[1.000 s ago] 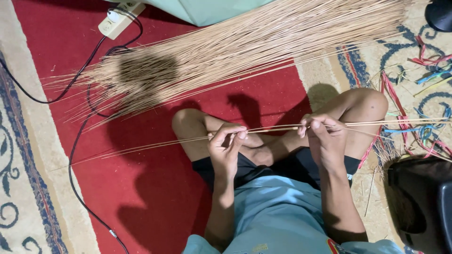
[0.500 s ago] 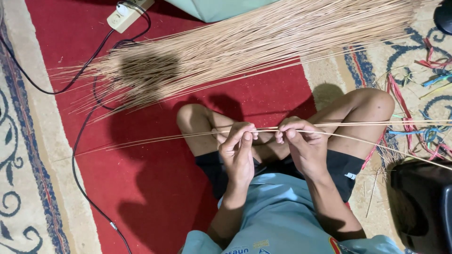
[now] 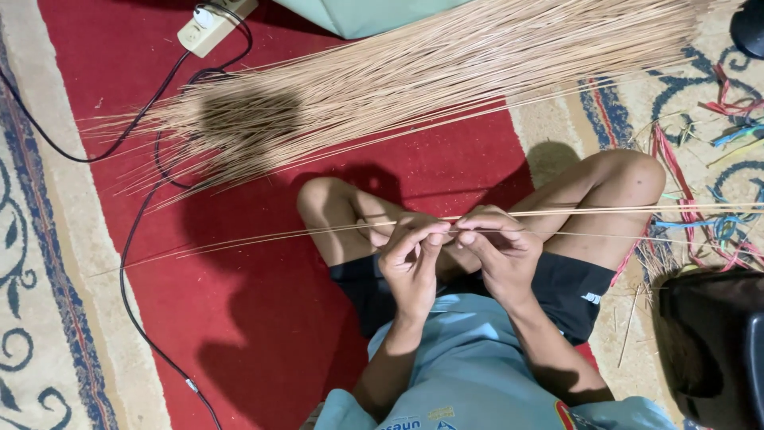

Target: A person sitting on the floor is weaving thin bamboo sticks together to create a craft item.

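Note:
I sit cross-legged on a red carpet (image 3: 239,318). My left hand (image 3: 410,259) and my right hand (image 3: 497,247) meet fingertip to fingertip over my lap, both pinching a few long thin tan sticks (image 3: 270,237) that run level from far left to far right across my knees. A big bundle of the same sticks (image 3: 414,87) lies fanned out on the carpet beyond my legs.
A white power strip (image 3: 208,24) with black cables (image 3: 131,263) lies at the upper left. Coloured plastic strips (image 3: 716,159) are scattered on the patterned rug at right. A dark round object (image 3: 712,342) sits at lower right, and a pale green thing (image 3: 366,12) at the top.
My two hands have slid toward each other along the thin sticks until their fingertips touch. The view has shifted slightly.

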